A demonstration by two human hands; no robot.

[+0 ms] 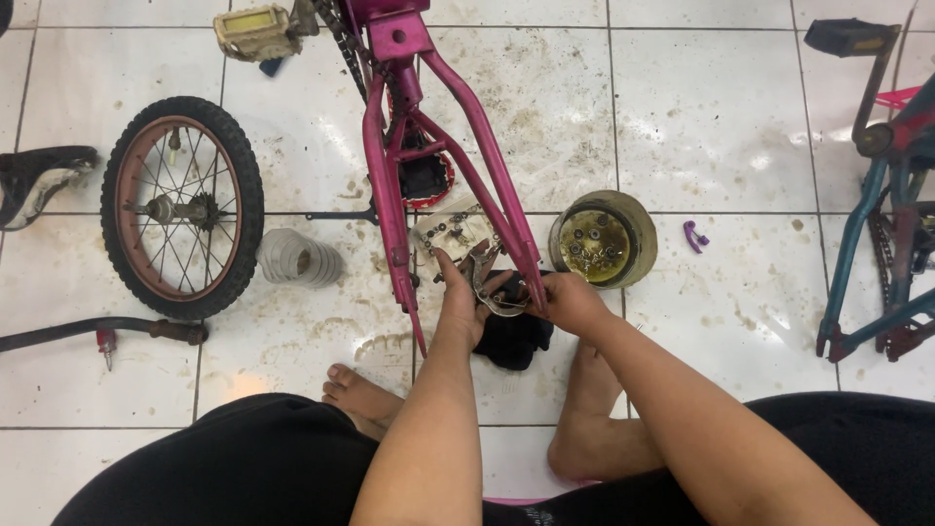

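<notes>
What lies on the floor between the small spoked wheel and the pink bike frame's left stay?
In the head view, a pale ribbed coil-like part lies on the dirty tiles between the wheel and the pink frame, apart from both.

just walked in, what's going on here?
A person sits barefoot on a dirty tiled floor, working at the rear fork end of a pink bicycle frame. The left hand grips pliers there; the right hand steadies the fork end. A removed wheel lies left, a tin of small parts right.
</notes>
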